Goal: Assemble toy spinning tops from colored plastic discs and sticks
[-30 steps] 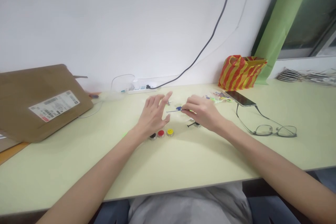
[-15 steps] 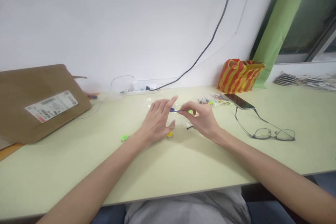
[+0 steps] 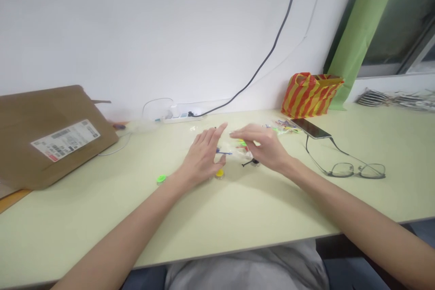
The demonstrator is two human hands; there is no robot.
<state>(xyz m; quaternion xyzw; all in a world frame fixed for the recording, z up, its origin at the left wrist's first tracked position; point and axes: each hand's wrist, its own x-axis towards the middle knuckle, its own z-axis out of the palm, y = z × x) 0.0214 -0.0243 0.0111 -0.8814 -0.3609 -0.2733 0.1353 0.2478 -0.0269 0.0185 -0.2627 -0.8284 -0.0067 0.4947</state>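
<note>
small blue plastic piece with a thin stem (image 3: pixel 224 152) between our hands

we see its round end partly hidden behind the forefinger of our left hand (image 3: pixel 202 152), its stem pointing right. that hand's thumb and forefinger stand well apart; we can't make out whether its other fingers grip the piece. our right hand (image 3: pixel 263 144) is curled with fingertips toward the left; we can't make out whether it pinches anything. a bright green plastic piece (image 3: pixel 243 143) shows below its fingers, and a black stemmed piece (image 3: pixel 255 161) sits near its wrist. a yellow disc on a clear base (image 3: pixel 219 173) is just beside our left thumb, a green disc (image 3: pixel 161 179) farther left. beyond our right hand are a black-screened phone (image 3: pixel 311 128) and thin-framed glasses (image 3: pixel 342 170).
</note>
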